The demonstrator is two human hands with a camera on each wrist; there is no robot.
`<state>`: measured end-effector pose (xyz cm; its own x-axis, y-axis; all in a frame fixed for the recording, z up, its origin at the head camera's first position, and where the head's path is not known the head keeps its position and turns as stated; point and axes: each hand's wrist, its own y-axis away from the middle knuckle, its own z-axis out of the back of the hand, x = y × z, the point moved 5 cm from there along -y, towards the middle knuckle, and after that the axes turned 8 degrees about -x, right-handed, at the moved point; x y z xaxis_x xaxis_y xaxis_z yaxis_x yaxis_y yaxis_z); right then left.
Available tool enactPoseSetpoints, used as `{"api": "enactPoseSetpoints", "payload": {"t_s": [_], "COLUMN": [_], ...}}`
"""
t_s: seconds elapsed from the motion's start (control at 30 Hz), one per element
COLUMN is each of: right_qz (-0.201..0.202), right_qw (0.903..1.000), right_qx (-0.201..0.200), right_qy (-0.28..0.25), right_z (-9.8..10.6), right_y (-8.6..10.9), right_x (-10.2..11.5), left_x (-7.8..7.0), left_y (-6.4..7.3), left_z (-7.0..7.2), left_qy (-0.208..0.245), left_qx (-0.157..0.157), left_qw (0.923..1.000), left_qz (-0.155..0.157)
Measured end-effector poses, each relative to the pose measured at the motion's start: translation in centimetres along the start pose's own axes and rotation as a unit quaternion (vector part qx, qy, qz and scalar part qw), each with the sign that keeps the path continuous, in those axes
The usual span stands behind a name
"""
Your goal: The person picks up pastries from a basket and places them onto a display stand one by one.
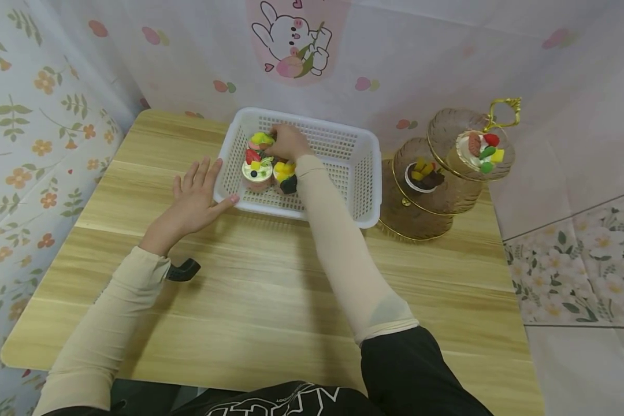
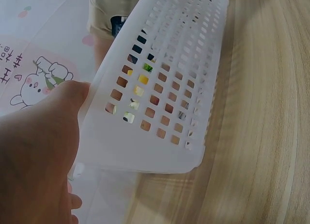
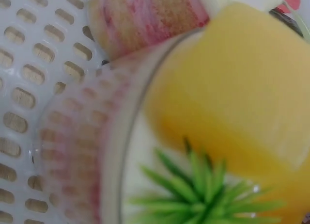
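A white plastic basket (image 1: 307, 212) stands at the back of the table. Inside its left part sit several dessert cups: a cream-topped cup (image 1: 257, 172) with strawberry, a cup with yellow cubes (image 1: 283, 171), and one at the back with a yellow-green topping (image 1: 262, 138). My right hand (image 1: 289, 143) reaches in, its curled fingers and thumb gripping the back cup's side. The right wrist view shows yellow cubes (image 3: 232, 88) and a green sprig close up, with no fingers in sight. My left hand (image 1: 197, 196) lies spread at the basket's front-left corner, thumb against the rim.
A tiered amber stand (image 1: 449, 202) with a gold handle is right of the basket. It bears a cream-and-fruit cup (image 1: 479, 153) on top and a dark chocolate cup (image 1: 422, 177) on a lower tier. A black strap-like piece (image 1: 184, 270) juts from the left sleeve. Printed curtains hang behind.
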<state>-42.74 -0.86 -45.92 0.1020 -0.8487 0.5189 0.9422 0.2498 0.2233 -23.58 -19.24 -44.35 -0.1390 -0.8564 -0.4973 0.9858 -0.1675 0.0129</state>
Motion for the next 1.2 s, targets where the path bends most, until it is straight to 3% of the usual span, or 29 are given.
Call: {"api": "enactPoseSetpoints", "payload": {"t_s": [0.23, 0.43, 0.87, 1.2], "right_qz": [-0.013, 0.001, 0.074, 0.079], "right_qw": [0.9972, 0.9928, 0.9804, 0.9779], "right_qx": [-0.001, -0.026, -0.069, -0.086], "right_qy": [-0.073, -0.117, -0.169, -0.174], "right_z": [0.4, 1.5, 4.0, 5.7], "right_y": [0.4, 1.0, 2.5, 3.9], "right_x": [-0.3, 0.0, 0.6, -0.3], "left_x": [-0.2, -0.3, -0.4, -0.5], "left_y": [0.0, -0.1, -0.1, 0.2], "left_z": [0.1, 0.2, 0.1, 0.2], "left_qy": [0.006, 0.005, 0.009, 0.018], "left_qx": [0.003, 0.0, 0.002, 0.006], "left_qw": [1.0, 1.0, 1.0, 0.9998], "left_qz": [0.0, -0.001, 0.002, 0.004]}}
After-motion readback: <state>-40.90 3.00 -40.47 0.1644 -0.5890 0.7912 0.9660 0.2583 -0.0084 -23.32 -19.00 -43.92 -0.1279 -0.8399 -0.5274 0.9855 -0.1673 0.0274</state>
